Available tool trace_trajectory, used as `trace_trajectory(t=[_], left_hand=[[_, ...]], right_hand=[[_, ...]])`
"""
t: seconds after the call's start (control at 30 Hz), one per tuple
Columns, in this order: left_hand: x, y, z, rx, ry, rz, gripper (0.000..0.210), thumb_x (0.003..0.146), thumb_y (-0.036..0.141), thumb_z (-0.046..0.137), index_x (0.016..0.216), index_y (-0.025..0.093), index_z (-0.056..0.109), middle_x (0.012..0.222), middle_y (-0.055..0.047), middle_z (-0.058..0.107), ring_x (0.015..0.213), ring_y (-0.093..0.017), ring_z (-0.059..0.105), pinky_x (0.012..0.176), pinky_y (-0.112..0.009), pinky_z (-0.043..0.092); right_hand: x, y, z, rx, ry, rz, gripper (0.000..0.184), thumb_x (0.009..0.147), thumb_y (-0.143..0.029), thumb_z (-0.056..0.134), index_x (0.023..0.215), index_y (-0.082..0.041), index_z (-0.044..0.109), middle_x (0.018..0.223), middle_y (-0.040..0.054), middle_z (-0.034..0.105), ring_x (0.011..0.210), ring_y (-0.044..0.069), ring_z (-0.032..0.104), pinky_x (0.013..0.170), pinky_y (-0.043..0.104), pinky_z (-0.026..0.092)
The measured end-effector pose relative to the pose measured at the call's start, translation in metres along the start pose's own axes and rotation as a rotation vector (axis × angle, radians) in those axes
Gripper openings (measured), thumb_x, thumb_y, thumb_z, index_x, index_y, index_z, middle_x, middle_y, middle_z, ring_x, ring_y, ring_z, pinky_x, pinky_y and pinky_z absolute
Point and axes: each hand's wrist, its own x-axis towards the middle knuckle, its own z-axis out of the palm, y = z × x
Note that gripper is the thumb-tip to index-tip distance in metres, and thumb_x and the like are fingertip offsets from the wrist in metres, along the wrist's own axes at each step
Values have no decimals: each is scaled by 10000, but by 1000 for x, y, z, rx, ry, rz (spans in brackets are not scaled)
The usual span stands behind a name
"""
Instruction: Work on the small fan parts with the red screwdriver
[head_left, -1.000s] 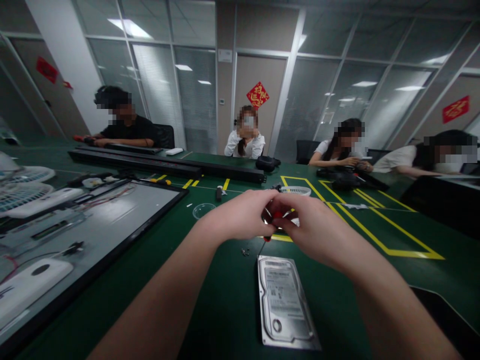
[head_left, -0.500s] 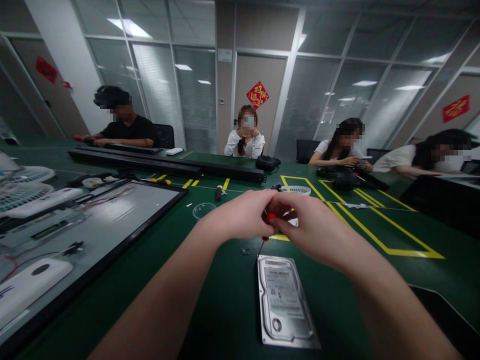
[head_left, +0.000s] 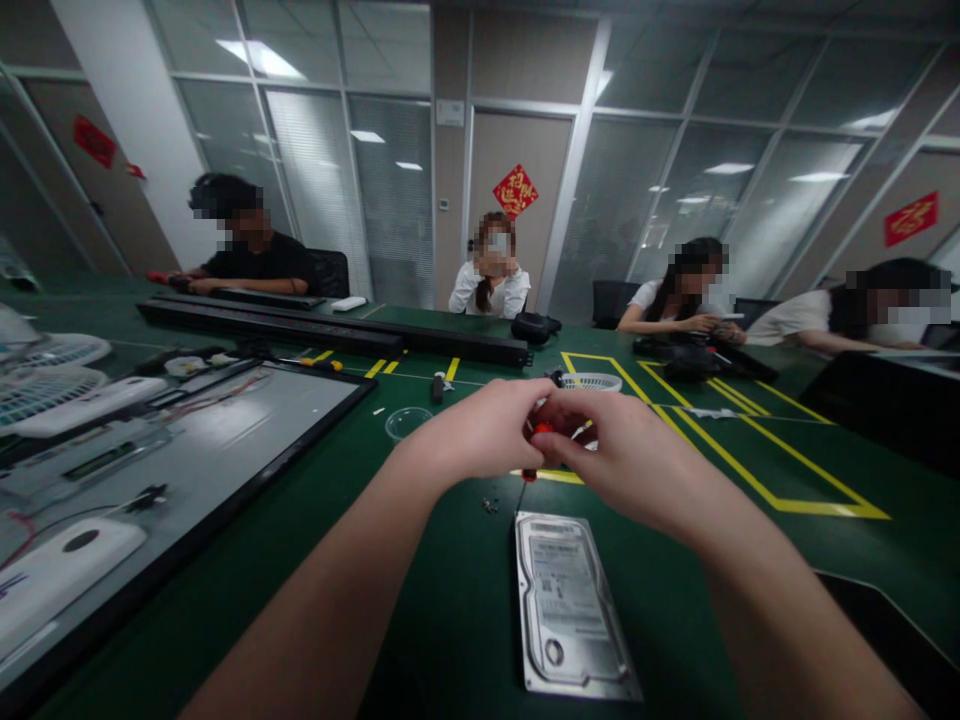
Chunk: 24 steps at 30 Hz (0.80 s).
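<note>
A silver hard drive lies label up on the green table, just below my hands. The thin dark shaft of a red screwdriver slants down to the drive's far left corner. My left hand is closed around the handle, hiding most of it. From the other side, my right hand pinches the red top of the handle between thumb and fingers. Several tiny screws lie on the table left of the shaft.
At left lies a large flat panel with cables and white fan parts. A clear round dish sits beyond my left forearm. Long black bars cross the far side. Several people sit opposite; a dark flat object is at right.
My right fingers have shifted slightly around the red handle top. The screwdriver still reaches the same corner, and the hard drive has not visibly moved.
</note>
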Motion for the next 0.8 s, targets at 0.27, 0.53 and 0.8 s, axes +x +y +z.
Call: trace_trajectory(t=[0.27,0.53,0.8], left_hand=[[-2,1,-5,24,-36,23,395,739,181,732,1126,200,657,1082,-49,736,947,-217,676,783,-305,514],[-1,-1,-2,2,-34,1,413,719,208,761,1119,192,658,1036,-46,739,882,-206,678,716,-286,501],[-2,1,-3,0,-19,32,367,725,158,719,1083,200,647,1032,-28,732,877,-189,666,712,-281,478]], right_hand=[[0,3,0,10,-5,-3,235,874,-72,604,957,-239,748,976,-4,775,888,172,696,758,270,454],[1,2,0,-40,38,-2,75,879,-174,681,894,-233,724,881,-10,753,806,174,672,693,283,428],[-1,1,0,13,-3,-13,159,878,-116,637,952,-232,717,968,-7,751,876,174,675,735,281,443]])
